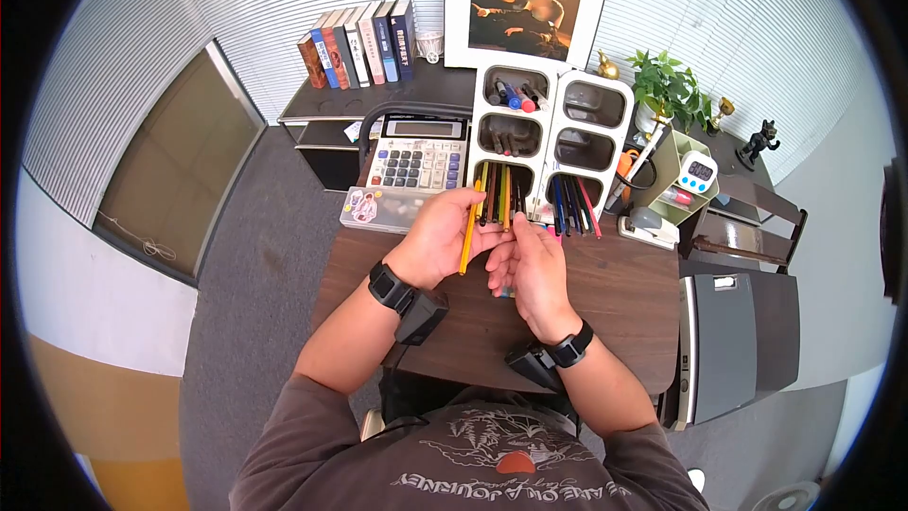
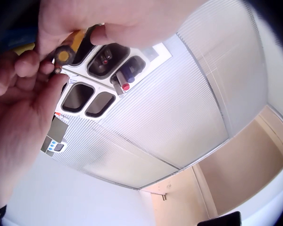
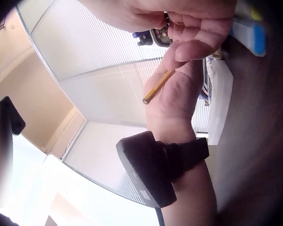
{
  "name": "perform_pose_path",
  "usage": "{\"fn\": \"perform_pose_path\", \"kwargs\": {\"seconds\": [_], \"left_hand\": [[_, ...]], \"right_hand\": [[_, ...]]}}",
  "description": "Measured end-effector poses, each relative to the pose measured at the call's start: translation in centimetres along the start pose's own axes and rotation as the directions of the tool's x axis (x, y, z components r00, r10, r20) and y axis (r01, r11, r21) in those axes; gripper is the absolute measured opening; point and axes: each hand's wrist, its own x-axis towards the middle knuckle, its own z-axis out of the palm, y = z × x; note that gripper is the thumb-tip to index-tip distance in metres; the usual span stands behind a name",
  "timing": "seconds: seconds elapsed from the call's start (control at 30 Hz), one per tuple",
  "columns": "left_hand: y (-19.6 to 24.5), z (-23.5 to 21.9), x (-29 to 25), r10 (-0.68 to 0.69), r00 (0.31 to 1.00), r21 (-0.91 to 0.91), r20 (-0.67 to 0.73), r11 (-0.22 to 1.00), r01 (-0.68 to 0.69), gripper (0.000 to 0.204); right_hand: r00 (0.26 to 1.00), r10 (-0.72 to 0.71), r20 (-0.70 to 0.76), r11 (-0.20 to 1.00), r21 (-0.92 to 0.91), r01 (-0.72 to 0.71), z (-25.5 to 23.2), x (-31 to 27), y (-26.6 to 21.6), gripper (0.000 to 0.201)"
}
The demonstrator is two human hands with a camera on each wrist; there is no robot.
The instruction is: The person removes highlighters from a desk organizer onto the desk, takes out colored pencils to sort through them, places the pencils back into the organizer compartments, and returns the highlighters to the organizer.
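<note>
My left hand (image 1: 437, 241) holds a yellow pencil (image 1: 467, 244) against its palm under the thumb, its end pointing down toward me. In the left wrist view the end of the yellow pencil (image 2: 63, 56) shows close up. Several dark and yellow pencils (image 1: 499, 194) stick out of the front left compartment of the white organizer (image 1: 539, 166), over my left fingers. My right hand (image 1: 537, 274) is palm inward beside the left, thumb tip right at the pencil ends. I cannot tell whether it pinches one. More pencils (image 1: 573, 205) lean out of the front right compartment.
Markers (image 1: 515, 95) fill the back left compartment. Left of the organizer are a calculator (image 1: 417, 156) and a translucent pencil case (image 1: 380, 209) with stickers. On the right stand a green holder with a white timer (image 1: 698, 171), a stapler (image 1: 649, 225) and a potted plant (image 1: 664, 85).
</note>
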Motion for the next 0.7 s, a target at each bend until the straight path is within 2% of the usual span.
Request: {"fn": "perform_pose_path", "kwargs": {"seconds": [0.33,0.4,0.43,0.63,0.7], "left_hand": [[-0.3,-1.4,0.1,0.037,0.997,-0.038,0.064,0.999,-0.034,0.039],[-0.3,-0.6,-0.6,0.053,0.998,-0.029,-0.022,0.998,-0.054,0.040],[-0.2,-0.5,-0.9,0.056,0.998,-0.028,-0.022,0.998,-0.057,0.040],[-0.2,-1.0,-2.6,0.062,0.998,-0.020,0.023,0.998,-0.062,0.042],[-0.4,-1.0,-3.2,0.110,0.992,0.000,0.061,0.994,-0.111,0.044]], "right_hand": [[1.000,-0.001,0.020,1.000,0.031,0.000,0.0,-0.4,-0.2,0.028],[1.000,-0.002,0.021,0.999,0.049,0.001,0.0,-0.4,-0.1,0.028],[1.000,-0.004,0.025,0.999,0.050,0.002,0.0,-0.5,-0.1,0.028],[1.000,-0.019,0.000,0.999,0.041,0.019,0.2,-0.5,0.0,0.028],[1.000,-0.012,0.003,0.997,0.078,0.012,0.3,-0.6,-0.1,0.028]]}}
